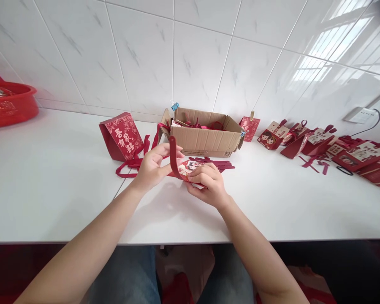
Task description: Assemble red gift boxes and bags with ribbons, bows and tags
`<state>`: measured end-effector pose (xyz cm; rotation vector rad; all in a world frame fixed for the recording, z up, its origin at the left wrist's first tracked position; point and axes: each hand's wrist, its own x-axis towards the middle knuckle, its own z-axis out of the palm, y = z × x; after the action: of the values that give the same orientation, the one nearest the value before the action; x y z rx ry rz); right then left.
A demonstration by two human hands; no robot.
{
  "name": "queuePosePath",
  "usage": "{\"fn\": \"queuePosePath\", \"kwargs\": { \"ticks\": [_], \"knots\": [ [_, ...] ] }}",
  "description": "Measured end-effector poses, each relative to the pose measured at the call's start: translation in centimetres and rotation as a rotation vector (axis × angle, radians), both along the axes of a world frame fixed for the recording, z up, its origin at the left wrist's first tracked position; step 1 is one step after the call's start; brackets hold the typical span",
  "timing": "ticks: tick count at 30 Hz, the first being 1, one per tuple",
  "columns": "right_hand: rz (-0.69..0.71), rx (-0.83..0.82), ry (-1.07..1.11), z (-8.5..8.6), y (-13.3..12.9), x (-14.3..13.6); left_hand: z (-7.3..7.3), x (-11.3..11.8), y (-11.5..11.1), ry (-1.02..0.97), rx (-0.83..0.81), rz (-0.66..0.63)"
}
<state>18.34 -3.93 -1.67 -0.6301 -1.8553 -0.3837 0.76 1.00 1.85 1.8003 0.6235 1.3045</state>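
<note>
Illustrated red card [187,169] lies between the two hands [208,182], touching both.

White wall tiles [142,55] with grey streaks, red box [126,137] with pale florals, brown carton [205,141], bright-red basin [12,105]

On the white flat-topped table [66,198], the open rectangular brown cardboard carton [205,141] stood near the white tiled wall [139,59], with dark-red ribbon strips [217,126] in it. Before the carton lay the flat dark-red straps [226,165]; the red printed card piece [185,169] was before it too. Left of the carton stood the wedge-shaped red paper box [125,137], and farther left the round red plastic basin [14,109]. Several red printed paper boxes [273,136] stood to the right.
</note>
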Motion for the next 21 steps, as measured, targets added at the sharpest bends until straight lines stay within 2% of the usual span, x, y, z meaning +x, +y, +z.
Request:
{"fn": "queuePosePath", "kwargs": {
  "ticks": [7, 14, 17, 21],
  "knots": [
    [0.0, -0.035, 0.102, 0.0, 0.1, 0.2, -0.7, 0.0, 0.8, -0.045, 0.15, 0.141],
    [-0.128, -0.302, 0.55, 0.1, 0.3, 0.7, -0.9, -0.1, 0.6, 0.088, 0.535, 0.312],
    [-0.155, -0.357, 0.619, 0.2, 0.3, 0.7, -1.2, -0.1, 0.6, 0.144, 0.667, 0.306],
    [-0.095, -0.295, 0.458, 0.2, 0.1, 0.7, -1.8, 0.0, 0.8, 0.114, 0.805, 0.219]
  ]
}}
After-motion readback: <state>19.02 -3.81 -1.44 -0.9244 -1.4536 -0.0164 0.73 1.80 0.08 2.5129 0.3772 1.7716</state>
